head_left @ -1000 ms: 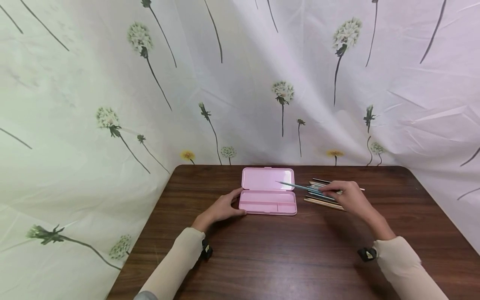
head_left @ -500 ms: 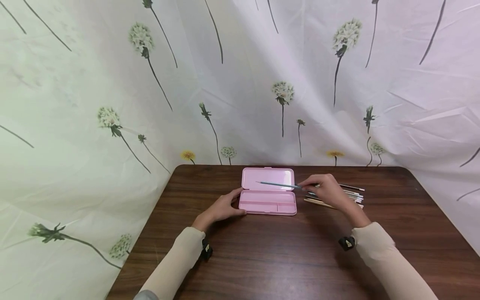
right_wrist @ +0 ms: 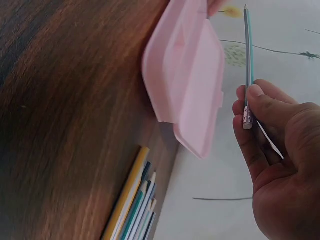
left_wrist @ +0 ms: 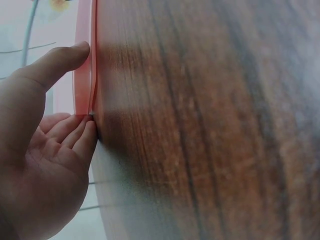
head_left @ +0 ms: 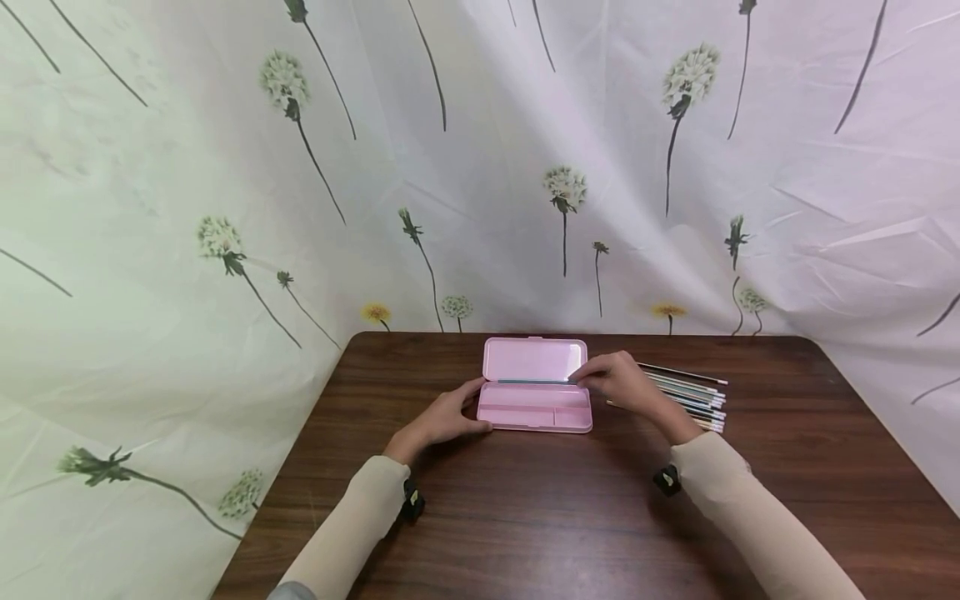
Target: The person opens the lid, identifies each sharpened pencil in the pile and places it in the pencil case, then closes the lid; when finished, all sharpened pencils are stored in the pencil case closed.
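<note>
A pink pencil case lies with its lid raised at the back of the table, its divided tray facing up. My left hand holds the left end, thumb at the front corner and fingers against the side; the left wrist view shows the thumb along the edge. Between thumb and fingers, my right hand pinches a teal pencil near its eraser end. In the head view that pencil stretches level across the case, over the hinge line, its tip pointing left. Above the tray, the right fingertips are at the lid's right corner.
Several pencils lie in a loose bunch right of the case, partly behind the right hand. The brown wooden table ends at a white curtain printed with dandelions. Both wrists wear small black cameras.
My right hand has carried the teal pencil left from the pencil bunch to the case and lowered it, turning it level along the hinge. The left hand has stayed on the case.
</note>
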Motion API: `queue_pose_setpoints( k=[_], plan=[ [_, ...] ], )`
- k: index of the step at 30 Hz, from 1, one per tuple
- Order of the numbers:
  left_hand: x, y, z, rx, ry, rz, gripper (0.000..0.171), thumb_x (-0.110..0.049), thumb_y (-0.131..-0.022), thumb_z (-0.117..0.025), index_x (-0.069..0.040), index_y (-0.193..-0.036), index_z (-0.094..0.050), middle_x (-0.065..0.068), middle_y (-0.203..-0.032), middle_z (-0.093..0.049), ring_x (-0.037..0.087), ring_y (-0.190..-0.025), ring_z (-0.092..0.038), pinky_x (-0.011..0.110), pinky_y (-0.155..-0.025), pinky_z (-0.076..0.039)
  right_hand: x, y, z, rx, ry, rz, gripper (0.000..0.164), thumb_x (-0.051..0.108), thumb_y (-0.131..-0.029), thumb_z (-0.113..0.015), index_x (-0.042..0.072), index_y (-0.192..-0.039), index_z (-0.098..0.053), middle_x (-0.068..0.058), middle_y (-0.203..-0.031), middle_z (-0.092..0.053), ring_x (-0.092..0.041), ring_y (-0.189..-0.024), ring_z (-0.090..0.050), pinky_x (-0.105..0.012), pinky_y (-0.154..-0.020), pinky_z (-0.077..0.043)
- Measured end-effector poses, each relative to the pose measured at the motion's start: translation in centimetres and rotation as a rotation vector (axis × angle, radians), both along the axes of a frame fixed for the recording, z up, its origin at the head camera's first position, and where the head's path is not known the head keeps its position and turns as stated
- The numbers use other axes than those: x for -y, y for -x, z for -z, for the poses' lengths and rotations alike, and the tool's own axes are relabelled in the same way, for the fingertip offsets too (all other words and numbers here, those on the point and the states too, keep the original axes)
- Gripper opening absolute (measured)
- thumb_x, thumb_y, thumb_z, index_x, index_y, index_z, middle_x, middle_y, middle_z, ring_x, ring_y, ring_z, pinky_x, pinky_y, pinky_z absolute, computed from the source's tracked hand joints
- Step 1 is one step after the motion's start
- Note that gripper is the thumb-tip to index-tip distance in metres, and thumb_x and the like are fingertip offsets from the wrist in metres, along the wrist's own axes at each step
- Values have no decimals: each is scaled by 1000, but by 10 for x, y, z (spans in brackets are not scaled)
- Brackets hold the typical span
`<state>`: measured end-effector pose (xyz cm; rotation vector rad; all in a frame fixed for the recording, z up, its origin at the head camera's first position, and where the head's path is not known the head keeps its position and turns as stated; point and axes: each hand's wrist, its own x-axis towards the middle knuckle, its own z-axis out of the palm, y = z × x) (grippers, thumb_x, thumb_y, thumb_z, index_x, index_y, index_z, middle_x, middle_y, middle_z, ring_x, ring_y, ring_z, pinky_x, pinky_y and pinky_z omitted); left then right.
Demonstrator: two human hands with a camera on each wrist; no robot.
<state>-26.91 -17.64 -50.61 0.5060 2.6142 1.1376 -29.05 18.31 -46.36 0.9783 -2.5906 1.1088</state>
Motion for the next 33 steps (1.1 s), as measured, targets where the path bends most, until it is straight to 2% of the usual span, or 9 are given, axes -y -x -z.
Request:
queue_pose_setpoints(
  k=[6, 13, 26, 33],
  plan=[
    [0, 1, 1, 2, -6, 1, 89, -29, -93, -85, -14, -167, -37, 13, -168, -45, 30, -155, -45, 52, -127, -37, 11, 8, 11, 17, -37, -14, 17, -6, -89, -80, 8, -96, -87, -6, -94, -83, -5, -81, -69, -23, -71, -57],
    [1, 3, 3, -16, -10, 10, 89, -28, -92, -86, -13, -166, -38, 14, -166, -48, 30, -154, -46, 53, -126, -37, 17, 13, 21, 71, -107, 16, 17, -4, -91, -78, 10, -95, -87, -5, -95, -83, -9, -82, -69, -25, -72, -56],
    [0, 3, 3, 2, 5, -5, 89, -29, -93, -85, -16, -167, -37, 11, -168, -45, 28, -156, -43, 50, -128, -35, 18, 15, 37, 155, -183, 4, 15, 3, -95, -77, 15, -96, -87, -2, -102, -83, -12, -90, -68, -35, -85, -58],
    [-1, 3, 2, 4, 17, -2, 90, -27, -93, -85, -15, -167, -36, 12, -168, -45, 29, -156, -44, 50, -127, -36, 21, 16, 39, 90, -232, -78, 16, -4, -92, -77, 10, -91, -85, -1, -92, -81, -10, -85, -69, -35, -82, -60]
  ],
)
